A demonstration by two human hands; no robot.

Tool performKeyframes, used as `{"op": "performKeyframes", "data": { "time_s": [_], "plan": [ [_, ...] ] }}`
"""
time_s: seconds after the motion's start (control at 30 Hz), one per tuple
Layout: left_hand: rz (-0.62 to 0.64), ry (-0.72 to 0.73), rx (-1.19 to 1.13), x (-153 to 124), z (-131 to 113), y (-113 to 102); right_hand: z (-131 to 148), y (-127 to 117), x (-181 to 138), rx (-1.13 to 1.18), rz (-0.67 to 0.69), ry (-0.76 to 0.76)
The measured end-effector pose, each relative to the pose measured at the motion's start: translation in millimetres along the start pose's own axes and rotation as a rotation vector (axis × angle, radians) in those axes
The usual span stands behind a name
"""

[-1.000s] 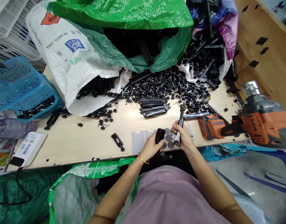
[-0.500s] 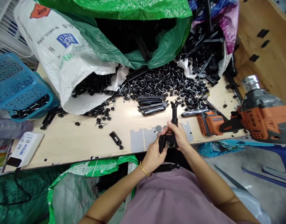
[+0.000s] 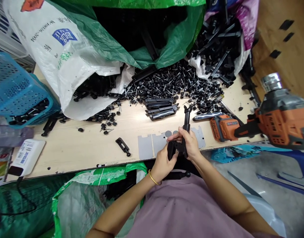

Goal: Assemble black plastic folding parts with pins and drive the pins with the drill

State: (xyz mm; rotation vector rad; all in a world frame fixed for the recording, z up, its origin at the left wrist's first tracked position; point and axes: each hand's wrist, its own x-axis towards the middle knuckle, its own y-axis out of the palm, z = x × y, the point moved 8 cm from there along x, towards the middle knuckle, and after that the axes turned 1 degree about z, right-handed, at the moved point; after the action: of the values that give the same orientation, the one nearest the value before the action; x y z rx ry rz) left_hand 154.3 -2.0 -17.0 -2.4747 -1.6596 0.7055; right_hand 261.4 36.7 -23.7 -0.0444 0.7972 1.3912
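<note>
Blue basket: At far left, the perforated blue basket (image 3: 46, 114) holds small black parts beside the printed white sack (image 3: 55, 66).
Loose bracket: A slotted black bracket (image 3: 122, 146) lies alone on the pale tabletop (image 3: 79, 145), apart from both hands.
Grey sheets: Thin grey sheets (image 3: 145, 147) lie flat near the table's front edge, just left of the hands.
Stacked arms: A small stack of black arms (image 3: 160, 108) rests beyond the hands, in front of a heap of black-headed pins (image 3: 164, 81).
Left hand: The left hand (image 3: 163, 164), a gold bangle at its wrist, grasps a short black part (image 3: 170, 149) between thumb and fingers.
Right hand: The right hand (image 3: 192, 145) is wrapped around a long black piece (image 3: 187, 119), whose forked far end points toward the heap.
Between the hands: A second ago the hands stood apart; now they have come together over the table's front edge, and the two pieces appear to meet. The work seems to have passed from holding parts separately to fitting them against each other; whether they are joined cannot be told.
Power tool: At far right, an orange-and-black power tool (image 3: 282, 120) lies untouched, well apart from the hands.
</note>
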Motion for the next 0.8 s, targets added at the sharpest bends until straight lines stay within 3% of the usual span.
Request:
{"op": "performKeyframes", "data": {
  "time_s": [0.23,0.4,0.53,0.73,0.8],
  "plan": [
    [0.053,0.09,0.161,-17.4,-6.1,8.4,-21.9,0.1,-4.4,-0.085,0.116,0.119],
    [0.011,0.07,0.121,-22.0,-4.0,9.5,-24.3,-1.7,-6.6,-0.047,-0.019,0.003],
    [0.051,0.113,0.133,-22.8,-11.9,8.8,-21.0,9.4,-11.4,-0.006,0.045,-0.02],
    [0.09,0.149,0.139,-20.3,-21.0,4.5,-11.2,1.7,-23.9,0.035,-0.028,-0.171],
    [0.146,0.176,0.208,-17.5,-23.2,2.5,-10.3,4.1,-22.7,0.056,0.04,-0.155]
  ]
}}
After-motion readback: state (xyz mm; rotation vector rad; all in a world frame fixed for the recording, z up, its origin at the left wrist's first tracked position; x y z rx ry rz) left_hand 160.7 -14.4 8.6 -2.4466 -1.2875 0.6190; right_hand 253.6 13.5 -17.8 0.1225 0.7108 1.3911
